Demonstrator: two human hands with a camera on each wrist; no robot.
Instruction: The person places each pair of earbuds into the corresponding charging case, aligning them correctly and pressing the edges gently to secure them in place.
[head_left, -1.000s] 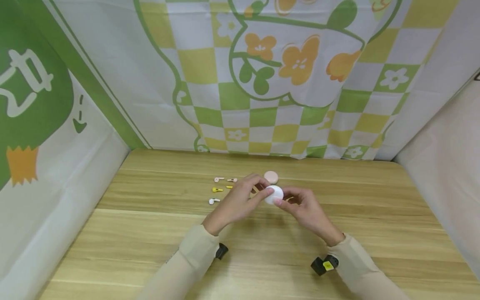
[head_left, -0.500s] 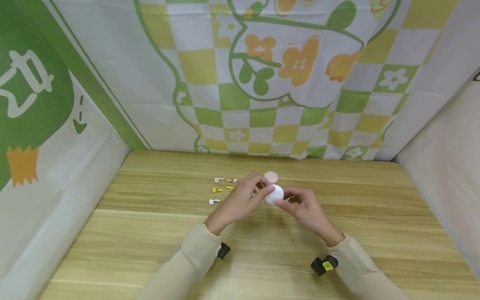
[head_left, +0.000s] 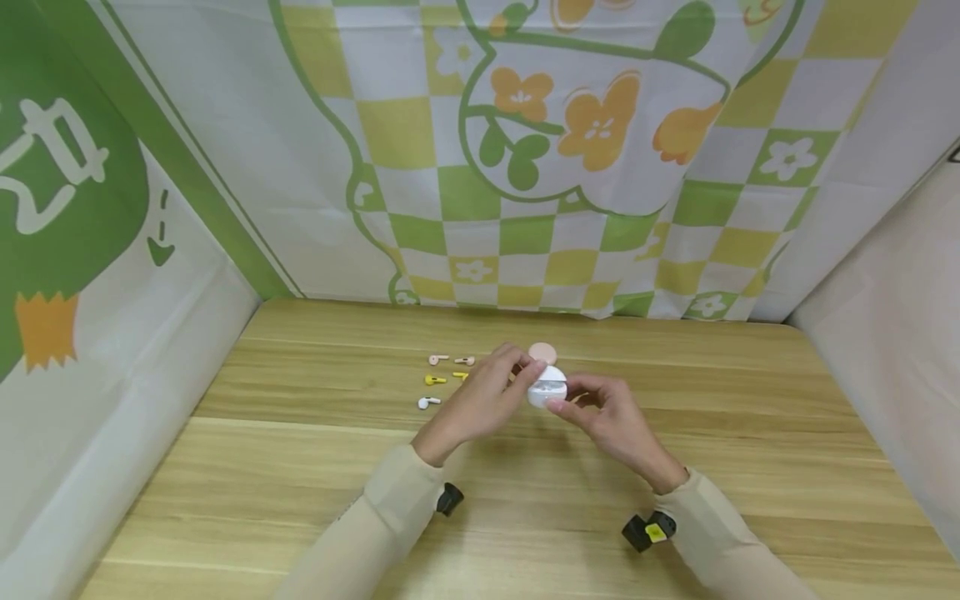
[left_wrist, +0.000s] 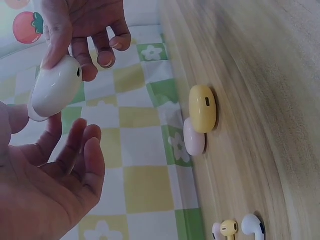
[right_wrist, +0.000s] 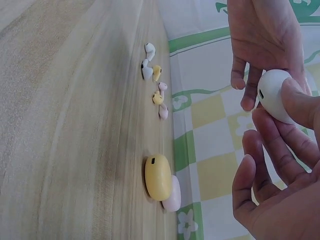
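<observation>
A round white earbud case [head_left: 547,398] is held up above the table between both hands, its lid tilted up and a grey inside showing in the head view. My left hand [head_left: 480,398] pinches the lid side between thumb and fingers. On the lower part, my right hand [head_left: 617,414] has its thumb in front and fingers behind. The right wrist view shows the white case [right_wrist: 274,95] with a small dark port on its edge. Behind it on the table lie a yellow case [left_wrist: 202,110] and a pink case [head_left: 542,353]; the hands hide the yellow one from the head view.
Left of the hands, loose earbuds lie in rows: pink earbuds [head_left: 437,360], yellow earbuds [head_left: 433,380] and white earbuds [head_left: 427,402], some hidden by the left hand. A patterned cloth [head_left: 525,250] hangs at the table's back edge. Pale panels stand on both sides.
The white case was closed in the earlier frames; its lid has now swung up and back under my left thumb. My right hand has hardly moved.
</observation>
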